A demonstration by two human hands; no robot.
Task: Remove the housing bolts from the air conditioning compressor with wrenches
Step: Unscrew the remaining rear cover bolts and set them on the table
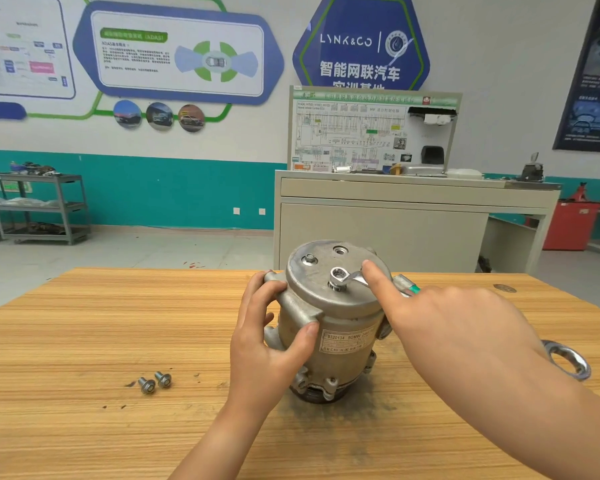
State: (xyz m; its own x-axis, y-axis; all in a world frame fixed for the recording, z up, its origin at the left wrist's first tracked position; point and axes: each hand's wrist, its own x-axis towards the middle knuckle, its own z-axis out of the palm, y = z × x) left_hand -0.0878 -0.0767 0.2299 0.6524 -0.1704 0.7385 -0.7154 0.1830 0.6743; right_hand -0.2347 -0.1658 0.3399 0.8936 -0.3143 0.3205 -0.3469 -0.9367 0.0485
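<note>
Compressor (329, 323) is standing upright at mid-table, a wrench (352, 277) ringing the near top bolt (336, 285), its handle running right and slightly nearer under the right hand (465, 327). That hand's index finger is pressing the shaft, the other fingers staying hidden. Left hand (271, 341) is gripping the housing's left side, bracing it.

We see a dull grey compressor (329, 306) with a pale label (349, 341). Our table (118, 323) is light brown with thin dark stripes. The two bolts (155, 382) are shiny silver. The wrench (353, 277) is silver with a green band.
</note>
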